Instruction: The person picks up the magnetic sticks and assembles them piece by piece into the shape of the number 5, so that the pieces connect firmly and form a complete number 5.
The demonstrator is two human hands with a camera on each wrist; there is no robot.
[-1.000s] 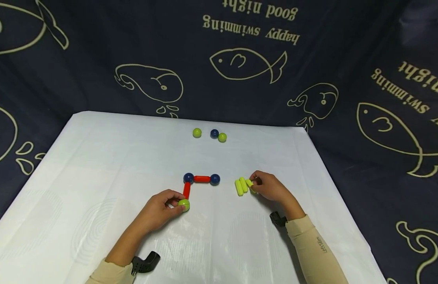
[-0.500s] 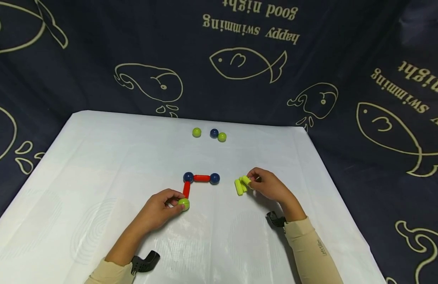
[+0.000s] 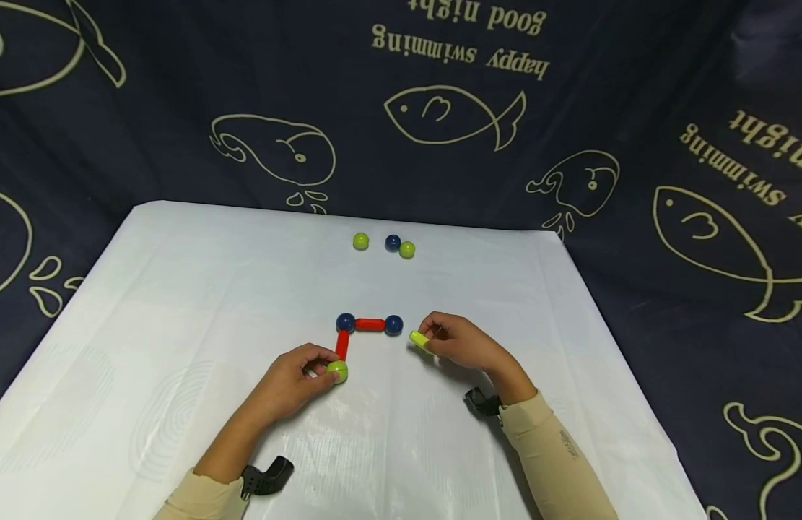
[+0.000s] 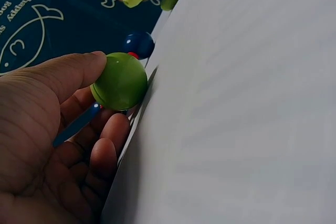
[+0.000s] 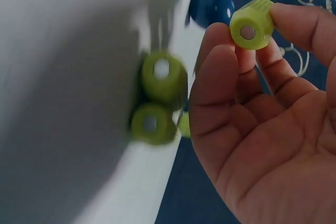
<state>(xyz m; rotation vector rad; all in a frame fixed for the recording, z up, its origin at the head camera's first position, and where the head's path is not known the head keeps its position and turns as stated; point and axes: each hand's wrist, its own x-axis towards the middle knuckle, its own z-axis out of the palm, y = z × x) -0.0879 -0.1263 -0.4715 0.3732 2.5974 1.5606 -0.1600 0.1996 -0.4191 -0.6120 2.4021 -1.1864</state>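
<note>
With your right hand [image 3: 462, 345] you are pinching a yellow-green rod [image 3: 419, 339] just beside the end blue ball [image 3: 393, 325], while your left hand [image 3: 293, 383] is pinching a green ball [image 3: 338, 371] between thumb and fingers at the first red rod's [image 3: 343, 345] near end. That rod is meeting the corner blue ball [image 3: 345, 323], which the second red rod [image 3: 371, 325] is linking to the end one. Farther out, a lone green ball [image 3: 361, 241] and a blue-and-green pair [image 3: 407, 250] are lying near the white table's [image 3: 245, 267] far edge.
</note>
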